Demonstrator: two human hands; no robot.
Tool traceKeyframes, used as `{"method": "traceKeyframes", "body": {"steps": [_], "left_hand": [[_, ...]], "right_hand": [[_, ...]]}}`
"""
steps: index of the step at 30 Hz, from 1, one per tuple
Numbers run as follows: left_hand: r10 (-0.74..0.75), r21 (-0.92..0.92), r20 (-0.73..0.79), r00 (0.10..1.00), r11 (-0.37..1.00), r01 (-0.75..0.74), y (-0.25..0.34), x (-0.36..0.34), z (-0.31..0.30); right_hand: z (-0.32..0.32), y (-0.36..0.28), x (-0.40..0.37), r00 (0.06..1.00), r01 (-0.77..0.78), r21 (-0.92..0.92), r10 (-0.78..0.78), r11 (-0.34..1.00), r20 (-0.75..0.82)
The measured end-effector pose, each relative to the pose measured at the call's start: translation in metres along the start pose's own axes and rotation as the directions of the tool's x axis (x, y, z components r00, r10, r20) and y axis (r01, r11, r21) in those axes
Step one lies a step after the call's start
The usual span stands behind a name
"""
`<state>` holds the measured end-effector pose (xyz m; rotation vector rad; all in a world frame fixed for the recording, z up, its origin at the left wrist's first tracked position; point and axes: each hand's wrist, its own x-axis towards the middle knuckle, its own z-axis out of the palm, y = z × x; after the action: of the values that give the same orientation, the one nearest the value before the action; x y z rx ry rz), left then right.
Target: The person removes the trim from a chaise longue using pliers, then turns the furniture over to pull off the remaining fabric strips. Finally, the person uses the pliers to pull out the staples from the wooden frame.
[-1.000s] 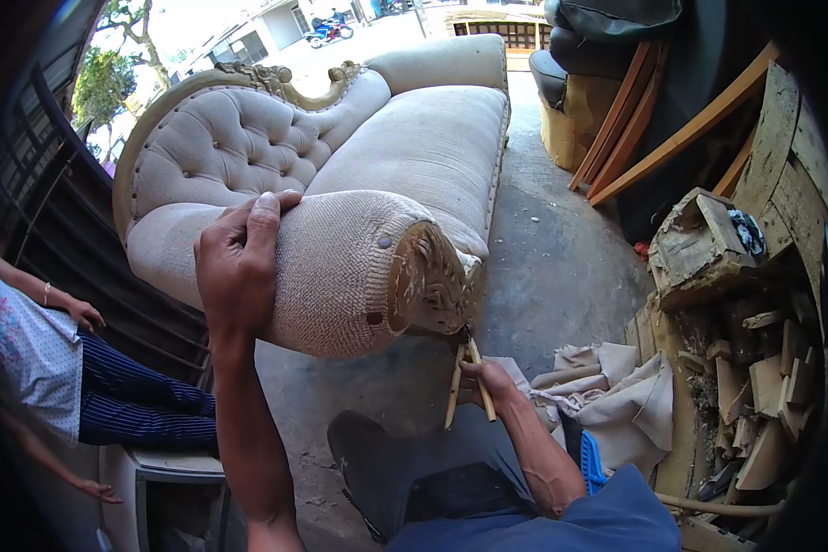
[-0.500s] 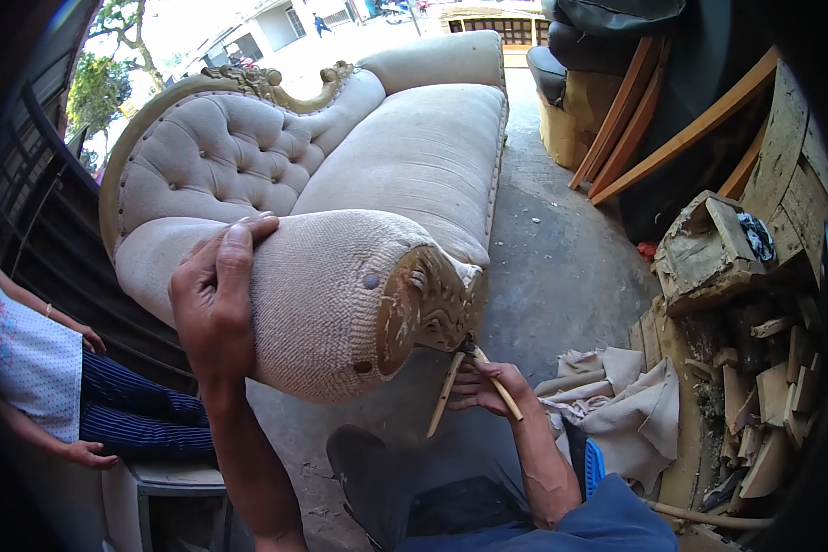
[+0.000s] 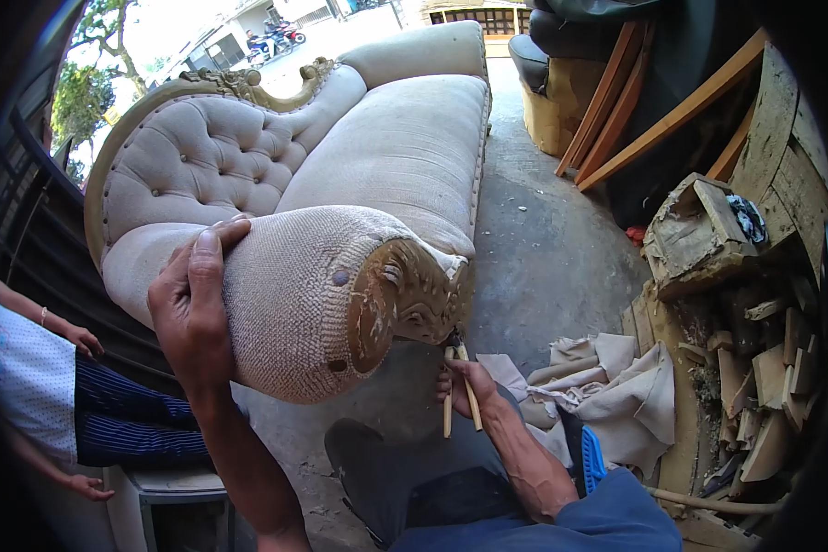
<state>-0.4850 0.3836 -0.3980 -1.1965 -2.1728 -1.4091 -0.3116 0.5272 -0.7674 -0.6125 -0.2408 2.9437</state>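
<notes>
A light, tufted sofa [image 3: 377,138] with carved, gold-toned wood trim fills the middle of the view. My left hand [image 3: 198,290] grips its near rolled armrest [image 3: 290,276] from above, fingers bent over the fabric. Dark nail heads show along the armrest's front edge, beside a carved wooden front panel [image 3: 423,299]. Below that panel, my right hand [image 3: 465,379] is closed around the two pale yellow handles of a pair of pincers [image 3: 470,400]. The dark jaws are at the panel's lower edge; what they bite on is too small to make out.
Crumpled fabric pieces [image 3: 607,382] lie on the floor right of my right hand. Scrap wood [image 3: 773,386] is heaped at the far right, below a rough wooden box [image 3: 704,239]. Reddish planks [image 3: 612,101] lean behind. At the left, another person [image 3: 37,368] is beside a small cabinet [image 3: 175,483].
The pincers' handles have come closer together as my right hand closed on them, and they point more straight down. My left hand keeps its place on the armrest. The view shifted slightly.
</notes>
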Motion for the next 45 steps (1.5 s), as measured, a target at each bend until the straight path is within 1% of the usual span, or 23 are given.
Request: {"method": "traceKeyframes", "body": {"steps": [1, 2, 4, 5, 6, 8, 9, 11, 18, 19, 20, 21, 24, 25, 28, 29, 33, 36, 38, 40, 41, 42, 45], "left_hand": [[0.014, -0.011, 0.004, 1.000, 1.000, -0.014, -0.001, 0.001, 0.000], [0.021, -0.022, 0.012, 1.000, 1.000, -0.021, -0.001, 0.000, 0.000], [0.011, -0.015, 0.020, 1.000, 1.000, -0.011, 0.000, 0.000, 0.000], [0.010, -0.014, 0.023, 1.000, 1.000, -0.010, 0.000, 0.000, -0.001], [0.016, -0.007, 0.017, 1.000, 1.000, -0.015, -0.001, 0.002, -0.001], [0.007, -0.016, 0.020, 1.000, 1.000, -0.007, -0.003, 0.002, -0.002], [0.012, -0.010, 0.022, 1.000, 1.000, -0.012, -0.002, 0.005, -0.001], [-0.003, -0.030, 0.022, 1.000, 1.000, 0.004, -0.001, 0.004, -0.001], [0.013, -0.017, -0.027, 1.000, 1.000, -0.013, -0.001, 0.004, 0.000], [0.014, -0.006, -0.033, 0.999, 1.000, -0.014, 0.000, 0.006, 0.000], [0.009, 0.013, -0.038, 0.999, 1.000, -0.009, -0.001, 0.005, -0.001], [0.003, 0.013, -0.055, 0.998, 1.000, -0.002, 0.001, 0.006, 0.000], [0.031, -0.015, -0.048, 0.998, 0.999, -0.031, 0.002, 0.010, 0.000], [0.009, -0.018, -0.076, 0.997, 1.000, -0.010, 0.003, 0.006, 0.001], [0.041, 0.054, -0.104, 0.994, 0.998, -0.035, 0.003, 0.005, -0.001], [0.028, 0.051, -0.107, 0.994, 0.998, -0.023, 0.004, 0.008, -0.001], [0.105, 0.066, -0.141, 0.984, 0.993, -0.097, -0.004, 0.007, -0.001], [0.056, 0.027, -0.108, 0.993, 0.998, -0.053, 0.002, 0.006, -0.003], [0.051, 0.008, -0.072, 0.996, 0.999, -0.050, 0.000, 0.003, -0.005], [0.101, 0.057, -0.162, 0.982, 0.994, -0.093, -0.005, 0.010, 0.000], [0.075, 0.070, -0.146, 0.986, 0.995, -0.065, -0.003, 0.008, -0.001], [0.055, 0.077, -0.135, 0.989, 0.996, -0.045, -0.004, 0.003, -0.003], [0.046, 0.050, -0.116, 0.992, 0.998, -0.040, 0.001, 0.009, -0.002]], "right_hand": [[0.006, 0.007, -0.001, 0.987, 0.048, -0.087, -0.060, 0.995, -0.151], [0.001, 0.011, -0.003, 0.986, 0.039, -0.081, -0.051, 0.996, -0.156], [-0.019, 0.016, -0.001, 0.964, 0.158, -0.453, -0.236, 0.878, -0.123], [-0.044, 0.012, 0.007, 0.922, 0.161, -0.775, -0.374, 0.611, -0.103], [-0.070, -0.003, 0.018, 0.924, 0.167, -0.775, -0.372, 0.610, -0.093], [-0.107, -0.019, 0.028, 0.900, 0.225, -0.964, -0.410, 0.139, 0.150], [-0.103, -0.023, 0.031, 0.899, 0.231, -0.962, -0.410, 0.144, 0.154], [-0.100, -0.027, 0.022, 0.819, 0.217, -0.955, -0.494, -0.203, 0.291], [-0.060, 0.001, 0.002, 0.756, 0.128, -0.979, -0.623, -0.159, 0.200], [-0.026, -0.005, -0.017, 0.872, 0.058, -0.966, -0.483, 0.253, -0.074], [0.007, -0.003, -0.044, 0.935, -0.092, -0.789, -0.221, 0.607, -0.278], [0.041, 0.011, -0.083, 0.927, -0.049, -0.864, -0.299, 0.502, -0.227], [0.011, 0.018, -0.075, 0.898, -0.038, -0.880, -0.370, 0.473, -0.238], [0.010, 0.014, -0.071, 0.937, -0.033, -0.770, -0.248, 0.637, -0.245], [0.058, 0.048, -0.133, 0.964, 0.032, -0.735, -0.215, 0.677, -0.155], [0.067, 0.058, -0.143, 0.965, 0.007, -0.500, -0.138, 0.866, -0.224], [-0.013, 0.036, -0.094, 0.945, -0.123, -0.637, -0.106, 0.761, -0.309], [0.066, 0.062, -0.147, 0.953, 0.014, -0.531, -0.172, 0.847, -0.249], [0.057, 0.071, -0.137, 0.950, 0.037, -0.597, -0.214, 0.802, -0.229], [0.027, 0.057, -0.111, 0.942, -0.138, -0.845, -0.194, 0.517, -0.273], [-0.004, 0.046, -0.101, 0.934, -0.198, -0.957, -0.255, 0.214, -0.250], [-0.016, 0.045, -0.104, 0.910, -0.196, -0.921, -0.287, 0.337, -0.299], [-0.033, 0.032, -0.105, 0.871, -0.228, -0.914, -0.348, 0.335, -0.345]]}}
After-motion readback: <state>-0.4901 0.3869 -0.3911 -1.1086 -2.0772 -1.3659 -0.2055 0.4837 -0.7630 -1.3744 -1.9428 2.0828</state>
